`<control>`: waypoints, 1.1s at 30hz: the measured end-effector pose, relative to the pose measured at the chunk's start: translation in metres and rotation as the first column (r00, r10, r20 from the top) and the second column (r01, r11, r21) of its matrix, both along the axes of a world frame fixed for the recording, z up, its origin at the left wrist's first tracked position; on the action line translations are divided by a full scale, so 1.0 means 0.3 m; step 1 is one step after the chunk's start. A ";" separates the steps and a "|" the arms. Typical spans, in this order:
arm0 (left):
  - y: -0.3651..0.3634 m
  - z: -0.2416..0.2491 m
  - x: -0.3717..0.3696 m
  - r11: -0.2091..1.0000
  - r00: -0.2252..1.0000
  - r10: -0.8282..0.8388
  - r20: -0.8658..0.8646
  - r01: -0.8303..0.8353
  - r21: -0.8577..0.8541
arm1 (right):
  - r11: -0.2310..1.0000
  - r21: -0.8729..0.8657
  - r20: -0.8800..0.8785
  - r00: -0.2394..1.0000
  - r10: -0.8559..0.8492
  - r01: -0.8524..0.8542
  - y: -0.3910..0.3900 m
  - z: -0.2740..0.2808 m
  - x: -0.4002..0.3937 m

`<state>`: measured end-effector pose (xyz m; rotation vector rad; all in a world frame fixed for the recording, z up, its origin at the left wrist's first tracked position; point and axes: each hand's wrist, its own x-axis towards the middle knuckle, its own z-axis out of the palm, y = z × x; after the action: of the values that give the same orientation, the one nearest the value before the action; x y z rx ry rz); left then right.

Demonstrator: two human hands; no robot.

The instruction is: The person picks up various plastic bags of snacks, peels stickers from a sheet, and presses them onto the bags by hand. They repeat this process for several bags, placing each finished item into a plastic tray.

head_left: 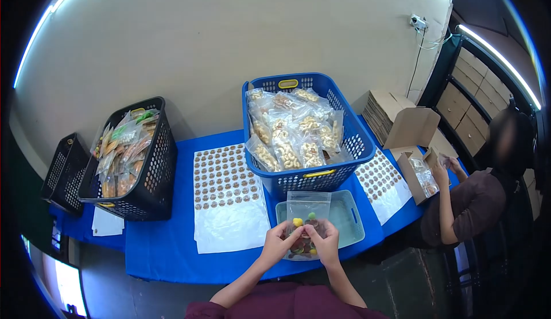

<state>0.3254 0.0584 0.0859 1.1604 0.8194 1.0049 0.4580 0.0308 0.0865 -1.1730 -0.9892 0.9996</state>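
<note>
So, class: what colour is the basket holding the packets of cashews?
Blue basket, with yellow handles; the head view shows it.

Blue table (172, 250) — baskets (307, 129), sticker sheets (227, 198), tray (350, 218), cartons (396, 121).

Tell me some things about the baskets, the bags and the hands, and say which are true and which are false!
1. Both hands, left hand and right hand, hold one clear bag. True.
2. The blue basket is empty. False: it is full of snack bags.
3. A sticker sheet lies on the blue table between the black basket and the blue basket. True.
4. The person on the right holds a red ball. False: their hands are at an open cardboard box.
5. The black basket holds bags too. True.
</note>
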 end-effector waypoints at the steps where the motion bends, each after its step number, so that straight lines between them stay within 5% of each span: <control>1: -0.003 0.013 -0.005 1.000 1.000 -0.001 -0.022 0.002 0.031 | 1.000 0.012 0.030 0.999 -0.024 0.024 0.002 -0.015 -0.002; 11: 0.000 -0.078 -0.006 0.999 0.999 -0.024 0.025 0.024 0.022 | 1.000 0.011 -0.299 0.954 0.023 -0.020 0.005 -0.016 0.057; 14: -0.011 -0.054 0.014 0.998 0.987 0.021 0.157 -0.011 -0.065 | 0.993 0.069 -0.128 0.987 0.100 -0.091 -0.007 0.001 0.056; 17: -0.024 -0.017 0.022 0.998 0.999 -0.044 0.031 0.045 -0.042 | 0.997 0.023 -0.056 0.996 0.073 -0.072 -0.020 -0.018 0.045; 28: -0.014 -0.043 0.037 0.992 0.995 -0.043 0.093 0.053 -0.111 | 0.977 -0.027 -0.211 0.957 0.199 -0.209 -0.032 -0.029 0.089; 33: -0.010 -0.037 0.057 0.999 0.998 0.041 -0.038 -0.042 -0.019 | 0.989 -0.006 0.043 0.988 0.147 -0.147 -0.047 -0.058 0.076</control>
<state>0.3424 0.0553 0.0748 1.1521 0.8845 1.0093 0.4809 0.0166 0.0691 -1.1402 -1.1221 1.0958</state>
